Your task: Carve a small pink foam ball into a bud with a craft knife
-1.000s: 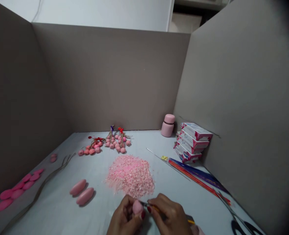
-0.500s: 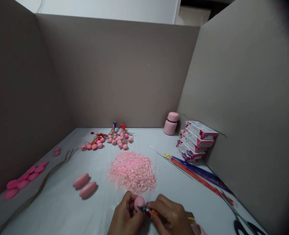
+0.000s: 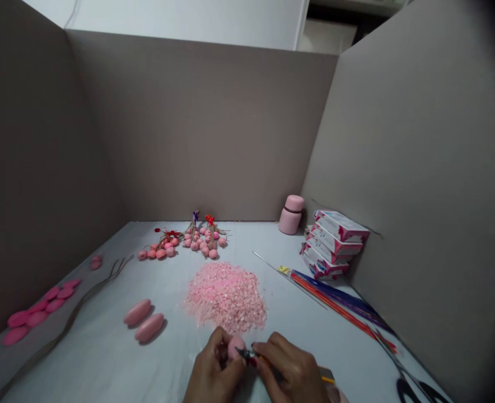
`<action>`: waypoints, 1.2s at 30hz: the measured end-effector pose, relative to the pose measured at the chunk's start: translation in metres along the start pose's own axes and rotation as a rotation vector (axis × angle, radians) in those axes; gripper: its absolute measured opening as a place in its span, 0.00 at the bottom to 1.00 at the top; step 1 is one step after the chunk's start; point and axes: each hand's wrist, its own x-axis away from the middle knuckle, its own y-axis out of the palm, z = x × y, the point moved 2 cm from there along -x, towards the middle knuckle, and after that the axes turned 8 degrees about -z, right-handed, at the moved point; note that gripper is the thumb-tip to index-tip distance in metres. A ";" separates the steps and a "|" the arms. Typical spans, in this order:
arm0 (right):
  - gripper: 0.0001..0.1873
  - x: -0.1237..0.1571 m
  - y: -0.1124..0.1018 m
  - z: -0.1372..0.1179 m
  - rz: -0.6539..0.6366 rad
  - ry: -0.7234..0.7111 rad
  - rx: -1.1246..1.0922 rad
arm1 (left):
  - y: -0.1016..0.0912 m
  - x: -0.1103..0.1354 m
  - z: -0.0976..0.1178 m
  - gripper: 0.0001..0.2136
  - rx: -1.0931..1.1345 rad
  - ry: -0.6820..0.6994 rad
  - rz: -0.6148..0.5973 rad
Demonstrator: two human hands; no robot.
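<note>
At the bottom edge of the view my left hand (image 3: 214, 372) is closed around a small pink ball (image 3: 234, 347), pinched between fingers and thumb. My right hand (image 3: 292, 372) grips a thin yellow-handled tool (image 3: 264, 361) whose dark tip touches the ball. Both hands hover just in front of a heap of pale pink flakes (image 3: 226, 294) on the white tabletop (image 3: 104, 358).
Two pink oval pieces (image 3: 143, 320) lie left of the heap. Bunches of pink balls on wires (image 3: 188, 240) sit at the back. A pink jar (image 3: 290, 214), stacked boxes (image 3: 334, 243), coloured wires (image 3: 340, 302), scissors (image 3: 419, 386), flat pink petals (image 3: 33, 316) and brown stems (image 3: 71, 319) surround. Grey partitions enclose three sides.
The hands stay together on the ball; the tool tip has shifted slightly against it. The view has moved a little.
</note>
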 end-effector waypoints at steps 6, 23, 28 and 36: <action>0.12 -0.005 -0.012 0.011 0.119 0.218 -0.087 | 0.000 0.003 -0.002 0.19 0.062 -0.031 0.016; 0.10 -0.001 -0.002 -0.004 -0.041 -0.019 0.001 | -0.002 0.002 -0.008 0.16 -0.228 0.051 0.124; 0.11 -0.001 -0.002 -0.006 -0.025 0.012 -0.028 | -0.003 0.000 -0.009 0.16 -0.211 0.042 0.123; 0.12 -0.005 -0.012 0.005 0.075 0.186 -0.108 | -0.001 0.002 -0.009 0.16 -0.070 0.047 0.026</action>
